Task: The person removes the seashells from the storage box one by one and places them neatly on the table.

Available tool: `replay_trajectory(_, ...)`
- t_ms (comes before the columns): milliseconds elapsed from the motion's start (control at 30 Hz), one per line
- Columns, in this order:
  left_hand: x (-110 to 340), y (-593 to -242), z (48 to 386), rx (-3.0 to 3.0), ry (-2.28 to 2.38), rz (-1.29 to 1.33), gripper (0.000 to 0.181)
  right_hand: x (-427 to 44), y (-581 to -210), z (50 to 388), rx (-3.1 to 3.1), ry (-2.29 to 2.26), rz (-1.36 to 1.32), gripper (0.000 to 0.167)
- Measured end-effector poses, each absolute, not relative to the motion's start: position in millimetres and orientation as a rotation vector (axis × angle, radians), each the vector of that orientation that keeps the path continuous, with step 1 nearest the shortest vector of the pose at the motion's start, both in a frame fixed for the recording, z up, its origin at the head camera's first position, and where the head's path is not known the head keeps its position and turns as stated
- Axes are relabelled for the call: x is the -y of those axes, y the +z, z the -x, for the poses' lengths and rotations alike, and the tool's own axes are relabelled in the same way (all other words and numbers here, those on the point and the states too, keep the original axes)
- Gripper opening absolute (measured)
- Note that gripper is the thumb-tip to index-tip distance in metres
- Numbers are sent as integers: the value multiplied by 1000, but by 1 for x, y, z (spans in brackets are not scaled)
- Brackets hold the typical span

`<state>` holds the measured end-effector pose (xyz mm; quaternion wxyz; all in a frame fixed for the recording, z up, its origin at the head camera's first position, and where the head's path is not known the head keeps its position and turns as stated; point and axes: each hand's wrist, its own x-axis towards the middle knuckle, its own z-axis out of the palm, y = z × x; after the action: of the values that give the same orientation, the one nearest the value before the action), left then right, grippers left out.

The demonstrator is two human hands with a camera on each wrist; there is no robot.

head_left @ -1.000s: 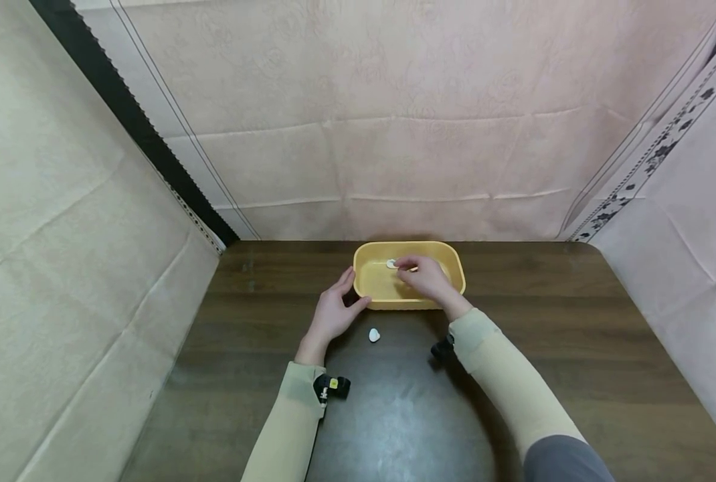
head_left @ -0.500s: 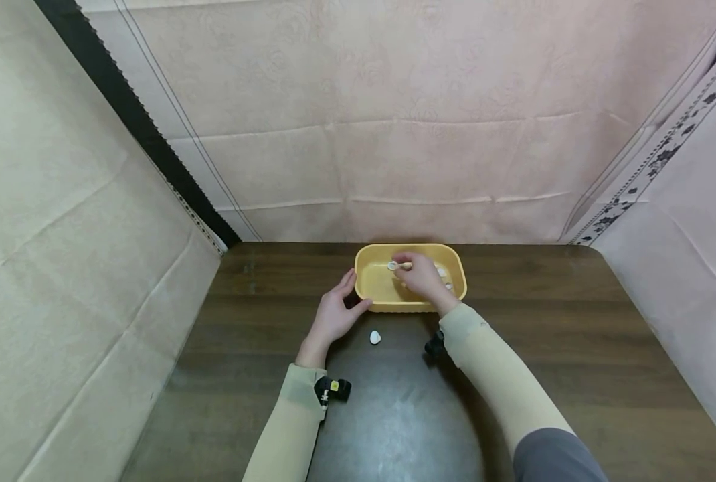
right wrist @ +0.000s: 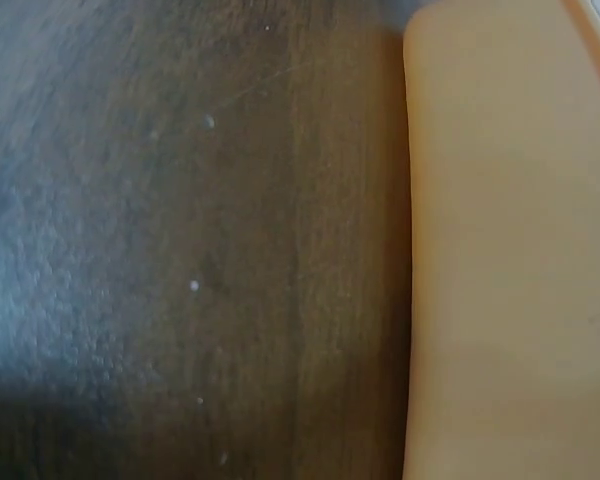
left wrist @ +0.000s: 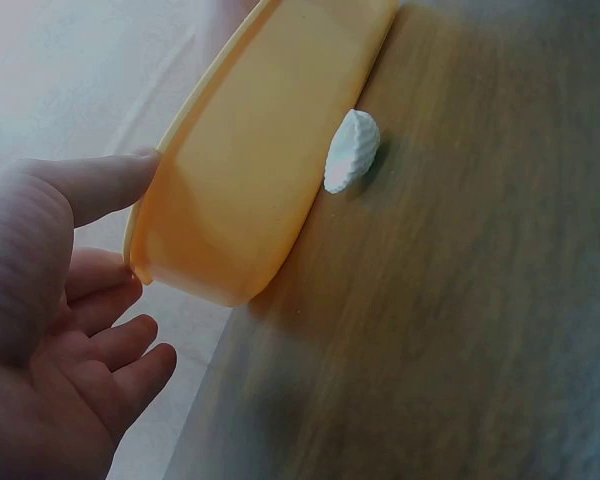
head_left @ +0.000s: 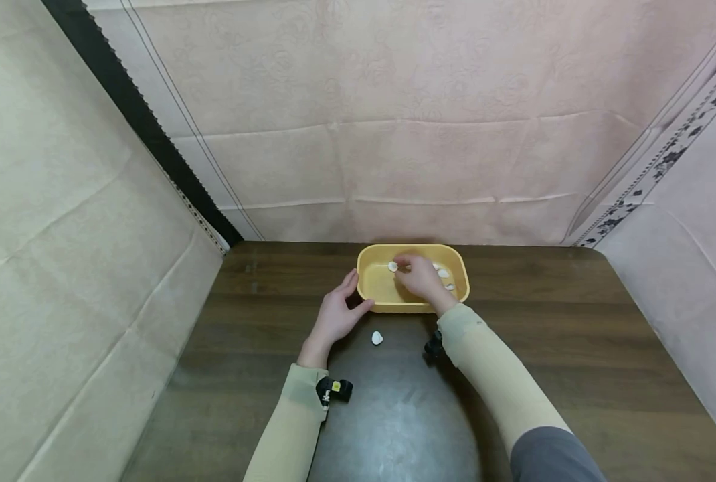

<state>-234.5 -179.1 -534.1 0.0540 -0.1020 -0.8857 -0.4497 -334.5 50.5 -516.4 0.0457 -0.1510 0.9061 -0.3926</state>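
back: creased pinkish cloth [head_left: 394,161] | left: pale cloth [head_left: 93,234] | right: floral-edged cloth [head_left: 695,281] | below: glossy brown wooden table [head_left: 575,328]

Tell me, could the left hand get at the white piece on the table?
Probably yes: the left hand touches the yellow tray, and the white piece lies nearby on the table with nothing visible in the way, though the hand may have to leave the tray.

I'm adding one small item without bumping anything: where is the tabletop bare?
Bare tabletop lies between the right sleeve and right cloth, and between the left sleeve and left cloth. Another patch lies between the sleeves, below the loose white piece in the head view. Crowded: the yellow tray with white pieces, right hand over it, left hand at its corner.
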Motion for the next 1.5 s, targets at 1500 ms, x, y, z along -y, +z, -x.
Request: replay_trajectory(1500,178,-530,232,2705,-1353,295,77,-38,-519,339,-2966,-819,581,24)
